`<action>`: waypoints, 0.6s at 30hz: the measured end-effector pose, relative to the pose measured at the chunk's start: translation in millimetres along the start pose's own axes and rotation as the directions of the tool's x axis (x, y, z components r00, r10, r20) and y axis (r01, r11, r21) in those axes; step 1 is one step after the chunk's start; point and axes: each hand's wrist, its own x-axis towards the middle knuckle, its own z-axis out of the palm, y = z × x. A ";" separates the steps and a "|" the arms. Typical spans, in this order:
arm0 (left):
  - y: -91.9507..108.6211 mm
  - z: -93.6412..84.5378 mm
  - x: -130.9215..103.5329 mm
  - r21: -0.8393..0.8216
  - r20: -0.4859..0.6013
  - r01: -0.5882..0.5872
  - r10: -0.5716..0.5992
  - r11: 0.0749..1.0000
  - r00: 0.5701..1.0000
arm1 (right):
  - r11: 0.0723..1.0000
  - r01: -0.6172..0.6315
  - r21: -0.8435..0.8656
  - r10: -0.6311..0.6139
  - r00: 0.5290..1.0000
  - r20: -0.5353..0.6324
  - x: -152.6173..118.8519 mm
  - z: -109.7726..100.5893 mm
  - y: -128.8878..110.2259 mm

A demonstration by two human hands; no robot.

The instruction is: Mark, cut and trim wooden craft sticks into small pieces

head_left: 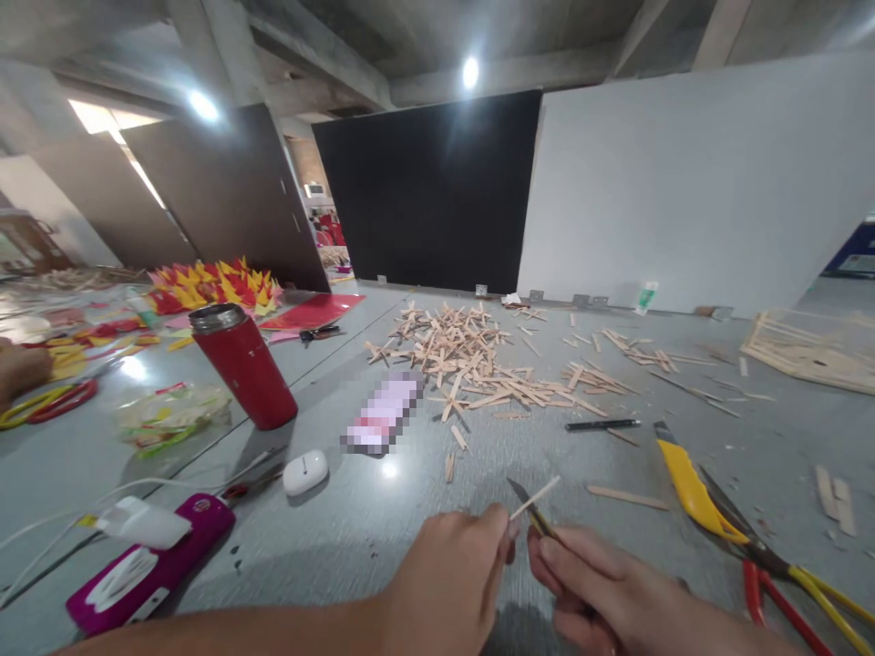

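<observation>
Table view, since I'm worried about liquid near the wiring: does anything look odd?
Yes: the red flask stands uncapped near the purple power strip, so any liquid inside might spill if knocked. No spill is evident.

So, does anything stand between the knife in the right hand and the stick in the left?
Nothing visible. The knife in the right hand crosses the stick in the left hand in this view; contact is unclear.

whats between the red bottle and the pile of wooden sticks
In the head view, a pixelated lilac item lies on the table between the red bottle and the pile of wooden sticks.
</observation>
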 end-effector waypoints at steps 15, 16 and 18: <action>2.0 -33.0 0.0 -0.410 0.023 -0.009 0.020 0.912 1.000 | 0.965 -0.001 -0.262 -0.008 0.999 -0.034 -42.2 -27.9 -40.4; 2.8 -29.1 -1.7 -0.356 -0.022 -0.041 0.036 0.934 0.999 | 0.977 -0.003 -0.215 -0.002 1.000 -0.022 -36.5 -20.5 -32.9; 4.3 -19.5 -4.5 -0.253 -0.092 -0.082 0.060 0.964 0.994 | 0.980 0.146 -0.137 -0.148 0.989 0.001 -21.8 -3.0 -15.4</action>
